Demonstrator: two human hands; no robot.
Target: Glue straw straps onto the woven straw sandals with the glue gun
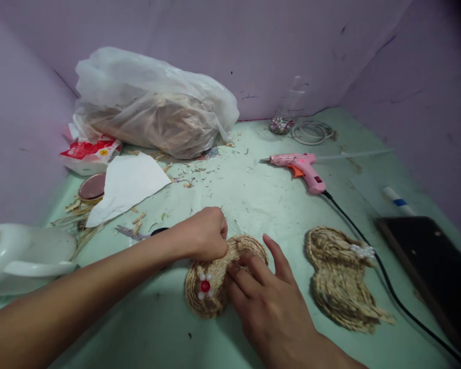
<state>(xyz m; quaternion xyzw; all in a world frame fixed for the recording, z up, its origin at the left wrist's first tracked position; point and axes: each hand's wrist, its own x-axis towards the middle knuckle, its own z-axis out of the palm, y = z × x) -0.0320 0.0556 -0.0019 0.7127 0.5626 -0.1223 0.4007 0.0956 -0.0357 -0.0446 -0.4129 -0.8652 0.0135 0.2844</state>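
A figure-eight piece of coiled straw rope point(215, 266) lies on the table in front of me. On its near left lobe sits a flower of a red bead point(205, 286) with white beads around it. My left hand point(207, 234) is closed in a fist at the piece's upper left edge; its fingertips are hidden. Across the lower right side bend the fingers of my right hand point(271, 294), pressed onto the straw, while its outer finger sticks out past the edge. To the right rests a similar straw piece point(340, 282) with a white bead cluster point(361, 251).
A pink glue gun point(297, 166) lies beyond my hands, its black cord point(384, 277) running along the right. At the far right is a dark phone-like slab point(426, 271). Scissors point(132, 233), white paper point(132, 184), a white jug point(26, 261) and a plastic bag point(157, 102) occupy the left.
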